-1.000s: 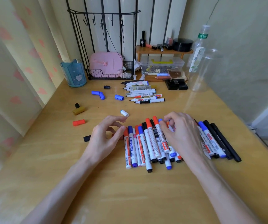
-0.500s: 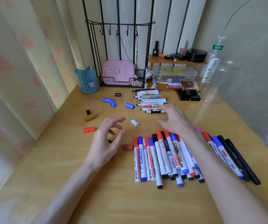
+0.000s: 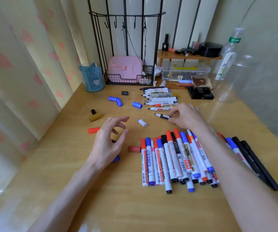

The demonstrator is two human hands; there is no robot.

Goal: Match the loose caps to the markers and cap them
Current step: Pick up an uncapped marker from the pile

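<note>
Our right hand [image 3: 186, 118] pinches an uncapped marker [image 3: 162, 116]; our left hand [image 3: 109, 141] is spread, empty, a white cap [image 3: 142, 122] between them.

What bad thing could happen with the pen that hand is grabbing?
The right hand pinches an uncapped black marker; its bare tip could smudge the table or fingers. The white cap beside it is likely the wrong match; the small black cap lies farther back and could be overlooked.

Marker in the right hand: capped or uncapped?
Uncapped. The marker shows a bare black tip pointing left, with no cap on it; the right hand pinches its barrel.
</note>
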